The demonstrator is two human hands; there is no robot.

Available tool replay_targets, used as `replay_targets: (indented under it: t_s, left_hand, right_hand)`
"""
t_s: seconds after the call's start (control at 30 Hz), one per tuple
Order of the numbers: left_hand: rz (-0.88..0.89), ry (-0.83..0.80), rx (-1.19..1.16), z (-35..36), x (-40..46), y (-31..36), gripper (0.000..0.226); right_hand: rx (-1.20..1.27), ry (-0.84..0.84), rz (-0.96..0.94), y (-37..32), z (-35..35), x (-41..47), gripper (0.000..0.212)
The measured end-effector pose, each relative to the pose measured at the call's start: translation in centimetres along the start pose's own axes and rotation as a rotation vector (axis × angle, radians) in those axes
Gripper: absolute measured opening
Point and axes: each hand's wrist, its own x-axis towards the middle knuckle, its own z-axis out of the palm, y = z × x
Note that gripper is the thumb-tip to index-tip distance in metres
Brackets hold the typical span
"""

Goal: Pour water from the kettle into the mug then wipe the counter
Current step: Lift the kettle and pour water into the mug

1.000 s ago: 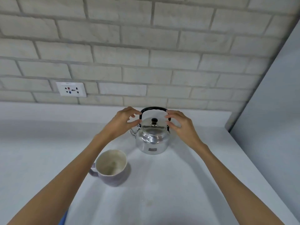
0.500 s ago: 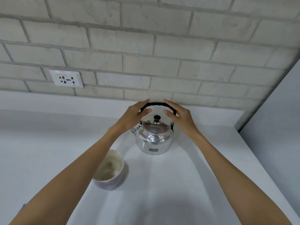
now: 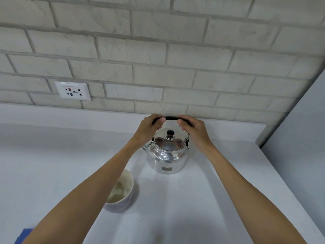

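A shiny steel kettle [image 3: 167, 156] with a black lid knob stands on the white counter [image 3: 202, 199] near the back wall. Its black arched handle [image 3: 171, 118] is upright. My left hand [image 3: 149, 128] is closed around the handle's left end, and my right hand [image 3: 193, 129] around its right end. A pale mug [image 3: 123, 192] with a cream inside sits on the counter in front and left of the kettle; my left forearm hides part of it. The kettle's spout, pointing left, is mostly hidden behind my left wrist.
A brick wall runs along the back with a white power socket [image 3: 73, 91] at the left. A grey panel [image 3: 302, 138] closes off the counter's right side. A blue cloth [image 3: 23, 235] peeks out at the bottom left corner.
Both hands rose from the kettle's shoulders and lid up to the handle and closed around it. The view shifted, so the kettle now sits further right.
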Motion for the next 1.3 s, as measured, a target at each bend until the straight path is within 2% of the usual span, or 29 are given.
replay_targets:
  t_s: [0.13, 0.33, 0.53, 0.63, 0.8, 1.0, 1.13, 1.23, 1.3]
  left_hand:
    - [0.054, 0.002, 0.019, -0.5, -0.5, 1.4, 0.02]
    - [0.137, -0.018, -0.028, -1.7, -1.4, 6.0, 0.022]
    - [0.196, -0.029, -0.066, -2.9, -3.7, 10.3, 0.024]
    - [0.223, -0.047, -0.088, -3.5, -5.3, 12.2, 0.023]
    - [0.262, -0.088, -0.083, -4.6, -8.0, 14.6, 0.022]
    - [0.266, -0.136, -0.108, -6.0, -10.9, 15.3, 0.021]
    - [0.248, -0.167, -0.144, -6.6, -12.3, 14.7, 0.02]
    - [0.237, -0.178, -0.086, -7.2, -13.2, 13.3, 0.03]
    - [0.211, -0.2, -0.015, -7.9, -13.9, 11.7, 0.045]
  right_hand:
    - [-0.005, 0.019, -0.042, -1.9, -0.1, -0.8, 0.009]
    - [0.031, 0.072, -0.101, -7.1, -0.9, -1.9, 0.015]
    - [0.079, 0.117, -0.136, -11.4, -1.3, -3.7, 0.012]
    - [0.062, 0.139, -0.159, -13.5, -1.4, -5.0, 0.008]
    - [0.019, 0.139, -0.185, -16.4, -1.4, -7.2, 0.014]
    - [-0.021, 0.101, -0.215, -18.2, -0.9, -9.6, 0.018]
    - [-0.016, 0.086, -0.204, -18.4, -0.2, -11.0, 0.012]
    - [-0.036, 0.064, -0.189, -17.9, 0.4, -11.9, 0.012]
    - [-0.069, 0.043, -0.166, -17.4, 0.7, -12.4, 0.012]
